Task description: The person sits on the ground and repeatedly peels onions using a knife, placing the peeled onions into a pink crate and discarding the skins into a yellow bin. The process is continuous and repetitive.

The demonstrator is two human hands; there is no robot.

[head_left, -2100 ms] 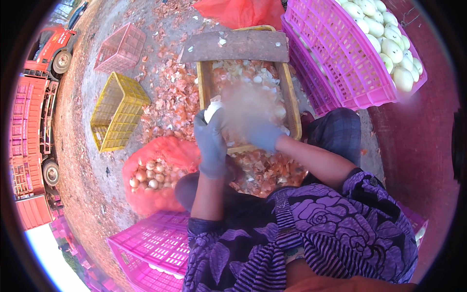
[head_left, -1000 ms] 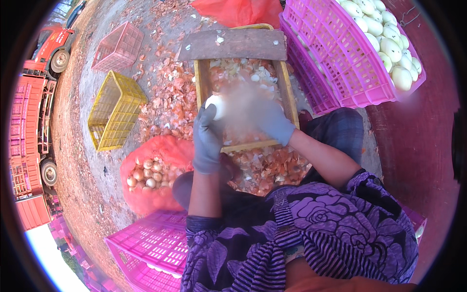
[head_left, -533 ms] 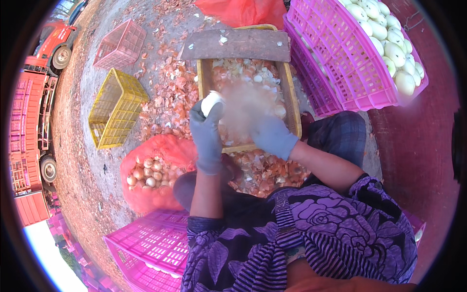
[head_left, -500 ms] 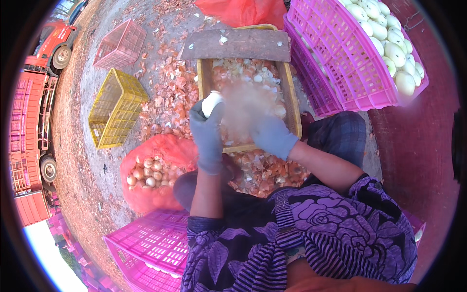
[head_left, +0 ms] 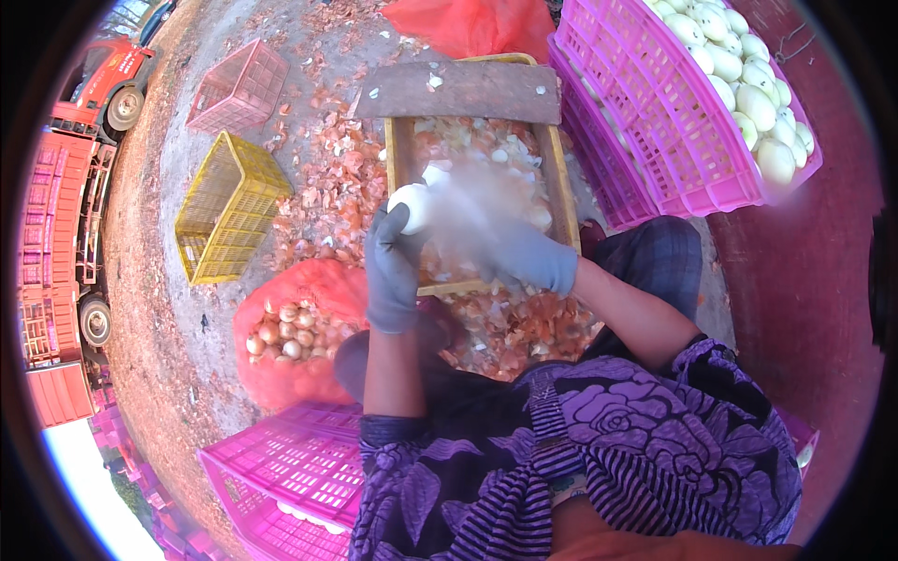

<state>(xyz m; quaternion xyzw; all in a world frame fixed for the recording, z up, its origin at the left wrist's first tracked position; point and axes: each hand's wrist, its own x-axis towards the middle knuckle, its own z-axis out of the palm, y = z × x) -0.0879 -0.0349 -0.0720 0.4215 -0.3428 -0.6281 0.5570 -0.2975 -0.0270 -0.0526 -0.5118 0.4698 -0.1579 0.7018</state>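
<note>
My left hand [head_left: 391,271], in a grey glove, is closed around a white peeled onion [head_left: 412,204] above the left side of a yellow crate [head_left: 563,187]. Level with it on the right, my gloved right hand [head_left: 531,254] reaches toward the onion. A hazy smear covers its fingers, so what they hold, if anything, cannot be made out. Onion skins and some whitish pieces [head_left: 500,154] lie inside the crate. Across its far end rests a flat board [head_left: 468,91].
Unpeeled onions [head_left: 288,329] fill a red mesh bag [head_left: 297,379] by my left knee. Pink crates [head_left: 655,112] of peeled onions [head_left: 756,105] stand at the right. A yellow crate [head_left: 220,210] and a pink crate [head_left: 241,86] lie at the left, near scattered onion skins [head_left: 323,201].
The onion in my left hand has turned and shows more of its white side. My right hand has shifted slightly; its fingers stay blurred. The whole view has moved a little.
</note>
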